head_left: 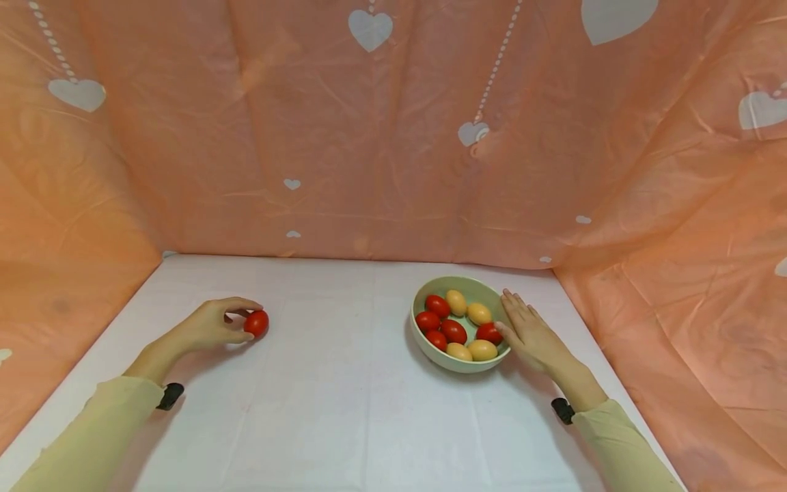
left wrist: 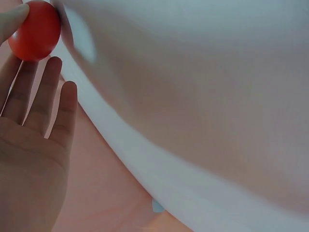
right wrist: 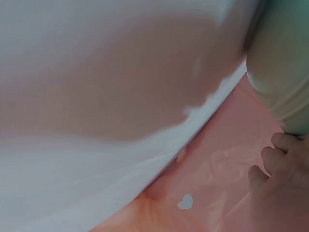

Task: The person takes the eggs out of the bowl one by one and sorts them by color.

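Observation:
Between the thumb and fingers of my left hand [head_left: 216, 324], a glossy red egg [head_left: 257, 324] is pinched at the left of the table. The left wrist view shows the thumb on one side of this egg [left wrist: 36, 31], with the other fingers fairly straight below it. My right hand [head_left: 536, 339] rests against the right side of a pale green bowl [head_left: 461, 365], its fingers straight along the outside and its thumb over the rim. In the right wrist view, fingertips [right wrist: 285, 141] lie close to the bowl's outer wall [right wrist: 277, 72]. Red eggs [head_left: 453, 331] and pale yellow eggs [head_left: 482, 350] lie in the bowl.
A white cloth [head_left: 320, 383] covers the table. Orange sheeting printed with white hearts [head_left: 371, 29] hangs behind and on both sides, meeting the table's edges. Each sleeve [head_left: 101, 430] has a small black device [head_left: 170, 395] near its cuff.

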Demonstrator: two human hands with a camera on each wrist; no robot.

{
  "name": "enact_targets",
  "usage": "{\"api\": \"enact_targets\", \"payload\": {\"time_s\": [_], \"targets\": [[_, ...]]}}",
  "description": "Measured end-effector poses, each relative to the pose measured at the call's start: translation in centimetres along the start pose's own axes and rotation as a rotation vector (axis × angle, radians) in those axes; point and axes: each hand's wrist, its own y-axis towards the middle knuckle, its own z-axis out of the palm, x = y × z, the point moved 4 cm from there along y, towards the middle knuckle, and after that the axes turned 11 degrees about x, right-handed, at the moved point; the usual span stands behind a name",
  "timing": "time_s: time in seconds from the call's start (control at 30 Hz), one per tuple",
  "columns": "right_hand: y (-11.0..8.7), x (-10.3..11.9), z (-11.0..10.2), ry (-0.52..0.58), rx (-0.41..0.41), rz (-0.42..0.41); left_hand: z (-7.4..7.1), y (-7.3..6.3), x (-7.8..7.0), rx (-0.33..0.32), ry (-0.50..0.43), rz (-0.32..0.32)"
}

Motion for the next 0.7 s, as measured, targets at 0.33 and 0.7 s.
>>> {"api": "enact_targets", "payload": {"time_s": [0.33, 0.7], "targets": [[-0.04, 0.09, -0.09, 0.006, 0.003, 0.012, 0.06, -0.05, 0.06, 0.009, -0.002, 0.006], [-0.13, 0.16, -0.09, 0.007, -0.003, 0.001, 0.13, -0.37, -0.14, -0.013, 0.009, 0.027]]}}
